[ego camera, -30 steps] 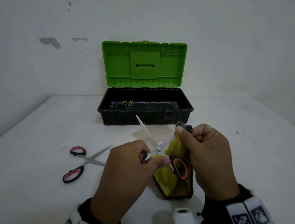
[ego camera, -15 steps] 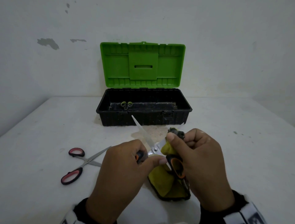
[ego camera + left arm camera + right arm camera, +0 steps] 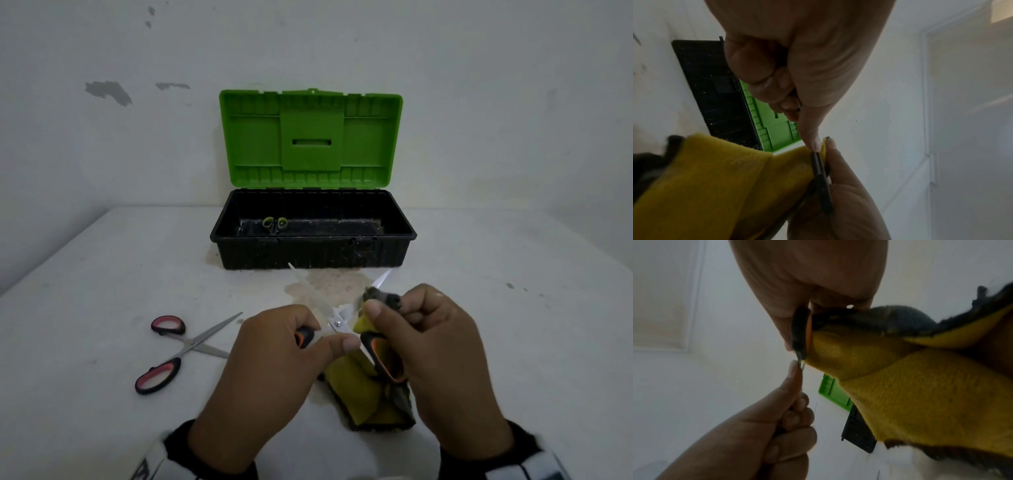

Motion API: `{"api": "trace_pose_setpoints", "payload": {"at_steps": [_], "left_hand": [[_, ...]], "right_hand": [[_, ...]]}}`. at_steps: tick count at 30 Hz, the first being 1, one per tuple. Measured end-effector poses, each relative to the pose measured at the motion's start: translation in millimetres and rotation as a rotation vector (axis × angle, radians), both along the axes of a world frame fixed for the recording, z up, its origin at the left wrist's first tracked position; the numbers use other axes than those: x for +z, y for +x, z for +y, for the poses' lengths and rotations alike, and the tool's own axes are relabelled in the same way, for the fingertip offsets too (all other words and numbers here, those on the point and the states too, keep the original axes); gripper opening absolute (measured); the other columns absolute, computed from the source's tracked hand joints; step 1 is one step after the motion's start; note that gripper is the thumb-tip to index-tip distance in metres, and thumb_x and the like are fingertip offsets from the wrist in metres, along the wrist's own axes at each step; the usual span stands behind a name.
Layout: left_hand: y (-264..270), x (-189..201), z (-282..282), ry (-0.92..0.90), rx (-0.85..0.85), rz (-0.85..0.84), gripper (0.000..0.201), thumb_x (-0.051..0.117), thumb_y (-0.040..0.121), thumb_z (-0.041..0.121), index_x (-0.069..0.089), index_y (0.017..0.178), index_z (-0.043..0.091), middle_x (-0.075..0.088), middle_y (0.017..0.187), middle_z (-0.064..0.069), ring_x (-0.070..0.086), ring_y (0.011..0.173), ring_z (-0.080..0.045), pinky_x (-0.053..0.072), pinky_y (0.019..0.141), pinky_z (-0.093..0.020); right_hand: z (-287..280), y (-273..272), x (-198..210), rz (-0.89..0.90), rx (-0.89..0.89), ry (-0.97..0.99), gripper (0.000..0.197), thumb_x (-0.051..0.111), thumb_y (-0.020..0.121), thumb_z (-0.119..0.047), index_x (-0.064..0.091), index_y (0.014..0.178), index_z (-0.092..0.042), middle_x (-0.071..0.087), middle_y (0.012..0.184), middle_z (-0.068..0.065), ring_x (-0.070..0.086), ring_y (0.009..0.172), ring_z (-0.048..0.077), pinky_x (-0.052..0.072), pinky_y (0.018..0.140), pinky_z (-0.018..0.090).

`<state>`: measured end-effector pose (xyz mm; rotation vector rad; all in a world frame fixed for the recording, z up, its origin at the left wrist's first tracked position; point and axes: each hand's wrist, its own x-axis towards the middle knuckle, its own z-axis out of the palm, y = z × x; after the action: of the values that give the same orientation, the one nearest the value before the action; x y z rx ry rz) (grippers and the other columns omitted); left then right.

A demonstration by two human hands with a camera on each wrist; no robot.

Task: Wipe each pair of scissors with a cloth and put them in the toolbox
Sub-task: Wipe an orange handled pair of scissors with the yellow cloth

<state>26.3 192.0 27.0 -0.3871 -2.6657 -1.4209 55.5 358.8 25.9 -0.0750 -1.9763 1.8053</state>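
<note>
2 hands above desk (image 3: 85,291) | left hand (image 3: 267,370) grips handle of opened orange scissors (image 3: 337,323) | right hand (image 3: 442,359) pinches yellow cloth (image 3: 368,397) around 1 blade | pink scissors (image 3: 181,349) lie left | toolbox (image 3: 313,250) open behind

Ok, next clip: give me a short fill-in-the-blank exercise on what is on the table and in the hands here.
1. The toolbox stands with its green lid ____.
2. The right hand pinches a ____ cloth round one blade of the orange-handled scissors.
3. The left hand grips one ____ of those scissors.
4. The pink-handled scissors lie on the table with their blades ____.

Missing words: open; yellow; handle; apart
</note>
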Motion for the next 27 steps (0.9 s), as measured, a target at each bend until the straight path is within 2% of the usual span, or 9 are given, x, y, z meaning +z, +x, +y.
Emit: {"api": "trace_pose_setpoints", "payload": {"at_steps": [4,7,10,11,13,15,18,22,27], "left_hand": [[3.3,2.6,0.5,-0.018,-0.028,0.017,0.041,0.073,0.062,0.062,0.058,0.061,0.024,0.047,0.05,0.012,0.041,0.046,-0.002,0.032,0.045,-0.015],[4.0,5.6,-1.3,-0.053,-0.062,0.085,0.042,0.073,0.066,0.061,0.054,0.057,0.023,0.049,0.052,0.017,0.043,0.049,-0.001,0.037,0.049,-0.013],[4.4,7.4,-3.1,-0.056,-0.047,0.105,0.047,0.071,0.065,0.062,0.052,0.055,0.021,0.045,0.05,0.012,0.041,0.049,-0.003,0.036,0.049,-0.014],[4.4,7.6,-4.2,-0.052,-0.043,0.095,0.048,0.071,0.064,0.063,0.053,0.056,0.019,0.043,0.049,0.01,0.039,0.048,-0.004,0.035,0.048,-0.015],[3.8,8.1,-7.8,-0.024,-0.064,0.074,0.053,0.07,0.059,0.066,0.055,0.058,0.016,0.041,0.048,0.008,0.037,0.047,-0.006,0.034,0.047,-0.018],[3.8,9.8,-10.3,-0.005,-0.09,0.065,0.053,0.067,0.055,0.07,0.052,0.054,0.019,0.041,0.047,0.009,0.037,0.046,-0.006,0.034,0.047,-0.018],[6.4,12.3,-8.6,-0.024,-0.104,0.089,0.048,0.063,0.057,0.069,0.048,0.052,0.023,0.045,0.048,0.012,0.04,0.047,-0.004,0.036,0.049,-0.016],[4.2,12.0,-9.0,-0.039,-0.094,0.092,0.05,0.063,0.056,0.071,0.049,0.053,0.023,0.043,0.048,0.012,0.039,0.047,-0.004,0.034,0.047,-0.016],[4.0,9.6,-12.4,-0.017,-0.116,0.077,0.056,0.061,0.054,0.074,0.054,0.056,0.019,0.042,0.047,0.009,0.039,0.046,-0.005,0.034,0.046,-0.018]], "right_hand": [[-3.2,1.5,-4.4,-0.061,0.067,0.07,0.032,0.086,0.069,-0.025,0.056,0.06,-0.018,0.058,0.047,0.002,0.047,0.039,0.01,0.039,0.042,0.023],[1.6,-2.8,0.8,-0.075,0.063,0.039,0.031,0.086,0.068,-0.024,0.058,0.058,-0.019,0.062,0.051,0.007,0.053,0.041,0.014,0.041,0.04,0.024],[9.6,-8.7,4.2,-0.065,0.02,0.0,0.032,0.086,0.065,-0.034,0.059,0.061,-0.017,0.066,0.064,0.022,0.066,0.057,0.036,0.053,0.049,0.043],[9.3,-8.3,4.8,-0.073,0.036,-0.005,0.033,0.086,0.064,-0.035,0.059,0.061,-0.017,0.064,0.064,0.024,0.066,0.057,0.037,0.053,0.05,0.044],[3.9,-4.7,5.2,-0.092,0.113,-0.018,0.03,0.085,0.061,-0.032,0.058,0.058,-0.018,0.059,0.054,0.015,0.057,0.048,0.023,0.047,0.044,0.029],[-1.4,-0.7,6.7,-0.11,0.169,-0.015,0.029,0.085,0.06,-0.03,0.058,0.058,-0.018,0.057,0.051,0.01,0.05,0.045,0.017,0.042,0.043,0.023],[2.0,-2.5,8.5,-0.09,0.123,-0.084,0.029,0.084,0.06,-0.025,0.058,0.062,-0.011,0.056,0.055,0.016,0.052,0.048,0.022,0.044,0.041,0.024],[4.5,-4.0,7.4,-0.072,0.094,-0.117,0.031,0.083,0.06,-0.033,0.055,0.057,-0.021,0.052,0.056,0.01,0.053,0.054,0.025,0.047,0.047,0.03],[0.7,-1.6,8.3,-0.116,0.17,-0.103,0.031,0.084,0.061,-0.027,0.056,0.06,-0.016,0.054,0.055,0.019,0.05,0.048,0.02,0.043,0.04,0.023]]}}
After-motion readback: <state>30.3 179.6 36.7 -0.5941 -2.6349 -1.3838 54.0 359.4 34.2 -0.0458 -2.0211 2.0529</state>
